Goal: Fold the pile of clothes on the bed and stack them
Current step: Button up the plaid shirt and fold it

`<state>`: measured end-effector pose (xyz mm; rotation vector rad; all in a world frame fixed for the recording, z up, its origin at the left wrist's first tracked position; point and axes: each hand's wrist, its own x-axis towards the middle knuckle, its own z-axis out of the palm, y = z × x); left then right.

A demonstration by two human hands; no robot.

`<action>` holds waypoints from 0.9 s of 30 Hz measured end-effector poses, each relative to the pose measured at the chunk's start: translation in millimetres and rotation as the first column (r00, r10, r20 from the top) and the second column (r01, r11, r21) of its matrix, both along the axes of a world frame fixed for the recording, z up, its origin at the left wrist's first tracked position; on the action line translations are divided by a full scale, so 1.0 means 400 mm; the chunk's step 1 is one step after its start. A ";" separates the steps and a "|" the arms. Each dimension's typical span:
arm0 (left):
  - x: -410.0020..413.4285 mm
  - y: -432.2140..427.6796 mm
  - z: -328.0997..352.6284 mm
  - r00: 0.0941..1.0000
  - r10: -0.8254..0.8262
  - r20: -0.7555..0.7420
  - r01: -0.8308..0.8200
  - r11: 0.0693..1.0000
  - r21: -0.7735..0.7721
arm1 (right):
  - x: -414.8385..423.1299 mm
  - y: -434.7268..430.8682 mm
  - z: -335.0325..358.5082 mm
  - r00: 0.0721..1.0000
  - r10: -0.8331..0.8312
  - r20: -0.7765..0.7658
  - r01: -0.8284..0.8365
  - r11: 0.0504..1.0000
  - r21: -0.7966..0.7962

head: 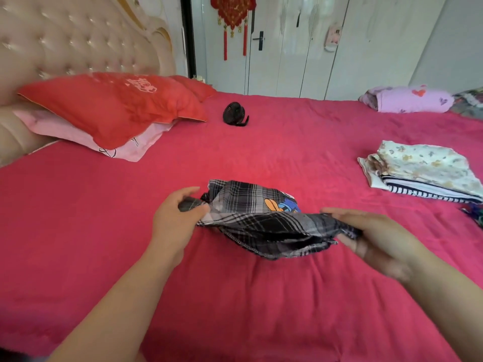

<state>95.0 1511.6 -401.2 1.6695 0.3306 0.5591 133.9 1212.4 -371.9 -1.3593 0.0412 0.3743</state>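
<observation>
A black-and-grey plaid garment (261,212) with a cartoon duck print is partly folded in the middle of the pink bed (235,296). My left hand (177,212) grips its left end, fingers curled round the bunched cloth. My right hand (376,236) holds its right end, thumb on top and fingers underneath, lifting the near edge a little off the bedspread. At the right lies a stack of folded clothes (420,173): a pale floral piece on top of a striped one.
Red and pink pillows (109,111) lean at the headboard on the left. A small black fan (234,114) sits on the bed further back. A folded lilac blanket (410,99) lies at the far right; a bit of dark cloth (474,212) shows at the right edge.
</observation>
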 end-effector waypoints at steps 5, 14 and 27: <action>0.170 0.006 0.034 0.999 0.040 0.022 -0.036 0.987 -0.158 | 0.157 0.062 0.044 0.981 -0.145 -0.131 0.175 0.948 0.267; 0.335 -0.049 -0.081 0.978 -0.147 -0.148 0.184 0.942 0.281 | 0.339 0.159 -0.100 0.991 -0.085 0.099 0.090 0.995 -0.048; 0.381 -0.097 -0.238 0.814 0.059 -0.577 0.508 0.408 0.759 | 0.280 0.223 -0.148 0.600 0.640 0.480 0.521 0.142 -0.841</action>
